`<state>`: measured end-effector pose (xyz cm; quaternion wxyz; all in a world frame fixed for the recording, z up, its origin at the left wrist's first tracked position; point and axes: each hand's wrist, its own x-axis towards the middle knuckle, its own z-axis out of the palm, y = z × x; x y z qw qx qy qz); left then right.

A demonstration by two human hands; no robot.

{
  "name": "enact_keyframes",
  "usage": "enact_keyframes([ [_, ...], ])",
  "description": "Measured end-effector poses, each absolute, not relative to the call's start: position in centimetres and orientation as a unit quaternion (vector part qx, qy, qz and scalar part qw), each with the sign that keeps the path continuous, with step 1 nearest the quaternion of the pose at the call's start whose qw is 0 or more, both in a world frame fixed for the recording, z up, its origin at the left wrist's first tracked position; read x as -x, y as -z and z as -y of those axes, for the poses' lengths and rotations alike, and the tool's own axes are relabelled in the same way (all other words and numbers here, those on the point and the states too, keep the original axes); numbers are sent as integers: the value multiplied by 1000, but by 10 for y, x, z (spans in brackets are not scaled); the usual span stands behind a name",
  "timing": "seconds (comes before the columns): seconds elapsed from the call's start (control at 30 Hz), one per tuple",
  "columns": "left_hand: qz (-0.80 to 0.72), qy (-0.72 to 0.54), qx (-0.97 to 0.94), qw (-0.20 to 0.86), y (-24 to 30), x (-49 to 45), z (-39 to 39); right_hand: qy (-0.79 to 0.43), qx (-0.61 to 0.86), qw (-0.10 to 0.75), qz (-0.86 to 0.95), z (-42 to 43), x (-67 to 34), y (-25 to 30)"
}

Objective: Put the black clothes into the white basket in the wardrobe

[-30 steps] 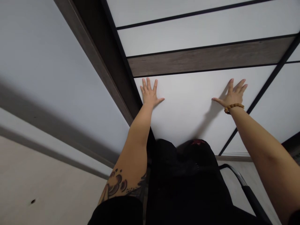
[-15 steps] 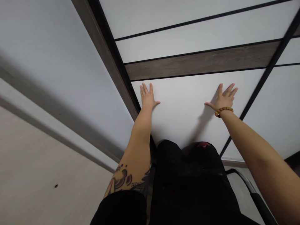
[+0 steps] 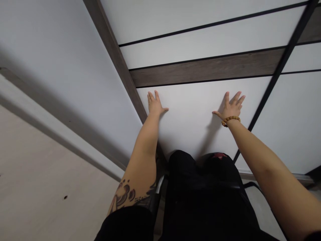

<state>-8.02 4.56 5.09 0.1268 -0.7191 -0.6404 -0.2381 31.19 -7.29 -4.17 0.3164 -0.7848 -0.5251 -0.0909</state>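
A white door panel (image 3: 187,115) with black trim and a wood-look band (image 3: 208,68) fills the middle of the view. My left hand (image 3: 154,104) lies on it near its left edge, fingers stretched and thumb out to the right. Further right, my right hand (image 3: 230,108) is spread against the same panel, with a beaded bracelet (image 3: 231,119) at the wrist. Neither hand grips anything. The panel's left edge meets a brown wood-look upright (image 3: 117,60).
To the left is a pale side wall (image 3: 67,67) above a light floor (image 3: 37,187) with a small dark spot. Another white panel (image 3: 291,117) stands to the right, past a black upright. My knees in black trousers (image 3: 200,187) are close to the door, between chair armrests.
Both hands and the door panel have shifted left together. The black strip along the panel's left edge, seen earlier, is now hidden at the brown upright.
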Motion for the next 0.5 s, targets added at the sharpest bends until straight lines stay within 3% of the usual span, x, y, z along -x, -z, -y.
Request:
enact_keyframes([
  [0.33, 649, 285, 698, 103, -68, 67, -18, 98, 766, 329, 543, 81, -308, 34],
  [0.5, 573, 416, 703, 67, -60, 52, 17, 56, 681, 427, 592, 110, -298, 26],
])
